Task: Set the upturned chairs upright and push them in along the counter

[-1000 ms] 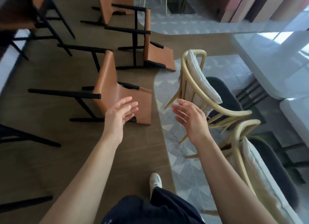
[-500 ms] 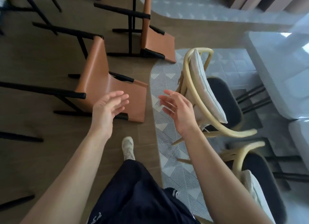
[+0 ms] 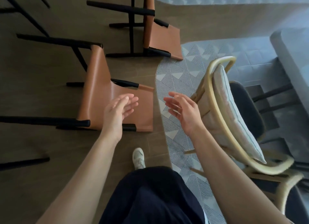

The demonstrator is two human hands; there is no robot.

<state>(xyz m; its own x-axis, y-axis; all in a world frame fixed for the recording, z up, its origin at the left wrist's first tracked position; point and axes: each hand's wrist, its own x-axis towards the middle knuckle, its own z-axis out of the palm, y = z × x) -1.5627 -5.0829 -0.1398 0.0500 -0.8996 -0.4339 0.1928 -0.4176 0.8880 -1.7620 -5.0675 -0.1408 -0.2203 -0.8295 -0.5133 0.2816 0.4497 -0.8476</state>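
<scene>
Both hands have come closer to the nearest tan chair (image 3: 98, 83) than they were a moment ago. The person has stepped up to it, so it fills more of the view. The left hand (image 3: 118, 110) is now over the chair's tan back, where before it was short of it. I cannot tell if it touches. The right hand (image 3: 184, 113) is over the edge of the rug (image 3: 175, 76), just beside the chair. The two hands are apart, with palms turned toward each other. Their fingers are straight and they hold nothing.

The nearest tan chair lies on its side on the brown floor (image 3: 41, 76), with its black legs (image 3: 50, 121) pointing left. A second tan chair (image 3: 160, 38) lies the same way just past it, with one corner on the rug.

To the right, a pale wooden chair (image 3: 209, 110) with a light cushion (image 3: 234, 110) is on the rug, close to the right arm. A grey table (image 3: 294, 56) is at the far right. A white shoe (image 3: 138, 157) is on the floor below the hands, above the dark trousers (image 3: 150, 198).
</scene>
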